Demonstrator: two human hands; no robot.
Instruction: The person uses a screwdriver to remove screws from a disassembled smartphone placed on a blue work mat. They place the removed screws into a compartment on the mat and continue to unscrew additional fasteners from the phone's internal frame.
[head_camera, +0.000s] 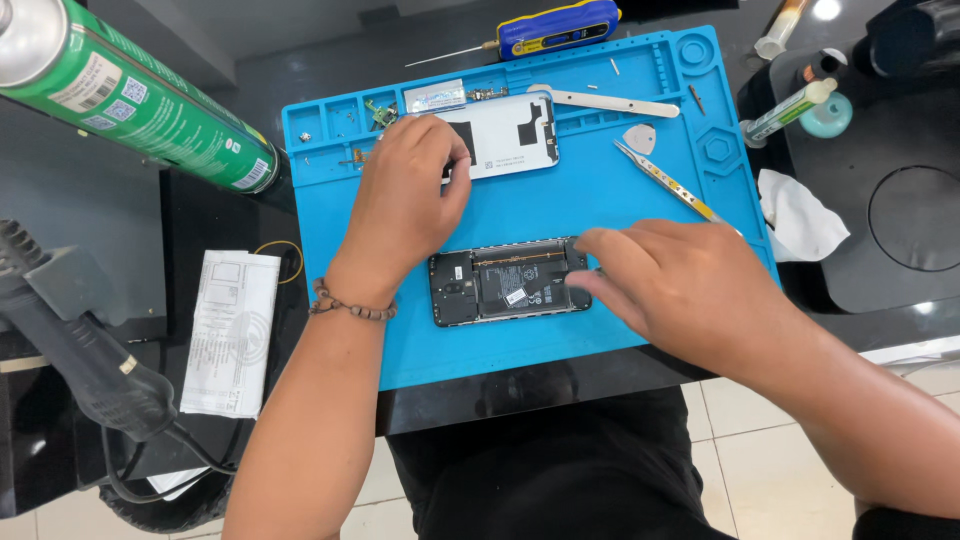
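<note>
An opened black phone (505, 283) lies back-up in the middle of a blue work mat (560, 200), its battery and board exposed. My right hand (680, 285) rests over the phone's right end, fingers pressing on it. My left hand (405, 200) reaches to the far side of the mat, fingertips on the left edge of a white back cover (510, 135). A bead bracelet circles my left wrist.
Tweezers (665, 185), a metal pick (640, 138), a white pry tool (610, 100) and small parts lie on the mat. A green spray can (130, 100) is at far left, a hot-air handle (70, 340) near left, a paper sheet (232, 330), glue tubes and tissue (800, 215) right.
</note>
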